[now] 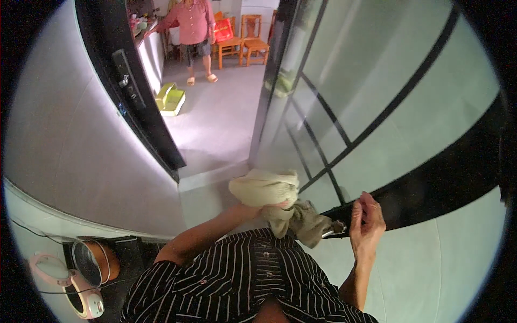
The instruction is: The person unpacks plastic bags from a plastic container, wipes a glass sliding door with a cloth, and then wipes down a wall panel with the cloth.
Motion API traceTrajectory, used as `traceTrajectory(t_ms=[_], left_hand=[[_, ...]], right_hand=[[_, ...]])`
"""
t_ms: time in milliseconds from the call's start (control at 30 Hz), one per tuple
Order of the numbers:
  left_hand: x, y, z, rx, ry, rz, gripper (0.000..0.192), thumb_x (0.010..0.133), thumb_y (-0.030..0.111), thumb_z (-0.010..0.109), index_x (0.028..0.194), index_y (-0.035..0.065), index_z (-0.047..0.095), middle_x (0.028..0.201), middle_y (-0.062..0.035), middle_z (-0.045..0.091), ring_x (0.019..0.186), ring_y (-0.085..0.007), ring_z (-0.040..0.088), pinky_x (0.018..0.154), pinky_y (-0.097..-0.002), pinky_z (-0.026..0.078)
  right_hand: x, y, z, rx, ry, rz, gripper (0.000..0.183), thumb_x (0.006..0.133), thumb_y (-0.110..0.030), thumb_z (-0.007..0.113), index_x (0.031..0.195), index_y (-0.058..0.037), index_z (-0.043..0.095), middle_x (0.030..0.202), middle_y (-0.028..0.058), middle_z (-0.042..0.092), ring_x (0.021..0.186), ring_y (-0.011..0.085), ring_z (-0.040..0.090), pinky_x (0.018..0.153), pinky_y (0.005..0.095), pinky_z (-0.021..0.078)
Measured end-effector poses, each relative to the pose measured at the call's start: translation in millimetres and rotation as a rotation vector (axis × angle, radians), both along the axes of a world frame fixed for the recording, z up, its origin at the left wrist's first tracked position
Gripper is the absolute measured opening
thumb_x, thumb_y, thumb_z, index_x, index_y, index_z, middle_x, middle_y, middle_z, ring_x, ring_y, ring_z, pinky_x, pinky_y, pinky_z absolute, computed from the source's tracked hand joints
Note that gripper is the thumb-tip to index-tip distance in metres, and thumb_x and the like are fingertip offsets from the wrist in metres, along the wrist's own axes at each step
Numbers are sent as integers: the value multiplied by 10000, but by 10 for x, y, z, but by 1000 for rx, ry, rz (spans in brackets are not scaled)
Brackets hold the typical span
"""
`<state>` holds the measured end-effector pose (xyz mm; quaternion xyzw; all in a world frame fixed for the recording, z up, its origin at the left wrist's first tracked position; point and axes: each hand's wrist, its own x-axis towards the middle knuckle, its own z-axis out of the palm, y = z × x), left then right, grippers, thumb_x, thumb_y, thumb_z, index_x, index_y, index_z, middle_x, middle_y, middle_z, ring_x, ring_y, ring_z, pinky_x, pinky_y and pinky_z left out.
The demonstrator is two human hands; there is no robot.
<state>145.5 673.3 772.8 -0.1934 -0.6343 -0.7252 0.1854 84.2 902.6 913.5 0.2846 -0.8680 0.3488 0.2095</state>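
Note:
Bundled in my left hand (pixel 282 204), in front of my chest, are a cream cloth (pixel 262 186) and a darker olive-brown cloth (pixel 305 222) that hangs down on the right. The cloths hide most of the fingers. A glazed door (pixel 371 121) with a black frame stands ajar on the right. My right hand (pixel 367 218) is raised beside the door's black edge, its fingers curled loosely; whether it touches the edge I cannot tell. A metal door handle (pixel 334 232) shows just right of the olive-brown cloth.
Past the doorway a person in a red shirt (pixel 197 22) stands near wooden chairs (pixel 254 44). A yellow-green plastic tray (pixel 173 101) lies on the floor. At the left is a black door frame with a lock (pixel 125 80). Lower left are an orange bucket (pixel 107 260) and a pink-rimmed appliance (pixel 87 300).

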Motion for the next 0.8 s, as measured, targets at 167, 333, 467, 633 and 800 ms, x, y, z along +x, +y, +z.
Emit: traceTrajectory(t_ms=[167, 333, 467, 633, 800], left_hand=[[586, -447, -318, 183, -267, 77, 365, 811, 156, 518, 1146, 35, 435, 1157, -100, 451, 1039, -186, 447, 891, -306, 366], [1218, -740, -213, -301, -794, 580, 435, 767, 139, 579, 1156, 38, 411, 1155, -94, 441, 1026, -208, 450, 886, -324, 374], [1453, -926, -288, 938, -702, 574, 413, 767, 145, 576, 1131, 65, 397, 1073, -91, 472, 974, -224, 476, 831, -355, 417], [1622, -1052, -506, 1009, -667, 676, 367, 789, 184, 549, 1115, 70, 425, 1058, -79, 490, 977, -215, 482, 824, -351, 421], [1472, -1135, -273, 990, -570, 741, 345, 807, 168, 517, 1121, 61, 422, 1063, -78, 489, 982, -202, 481, 843, -326, 405]], right_hand=[[-146, -75, -144, -278, -14, -84, 147, 806, -69, 520, 846, 65, 566, 755, 89, 552, 676, 136, 529, 605, 237, 439], [-267, -101, -218, -448, -2, -223, 188, 822, -102, 511, 874, 76, 539, 779, 85, 550, 692, 123, 508, 616, 216, 431], [-258, -423, -389, -595, 220, -117, 171, 837, -57, 441, 937, 64, 511, 864, 124, 539, 766, 176, 523, 710, 282, 446], [-378, -1485, -871, -192, 84, 286, 200, 773, -15, 482, 971, 6, 504, 854, 119, 534, 755, 181, 517, 676, 266, 433], [-1008, -2409, -1296, -254, -43, 338, 231, 758, -9, 508, 989, -7, 502, 838, 85, 524, 752, 159, 506, 687, 240, 418]])
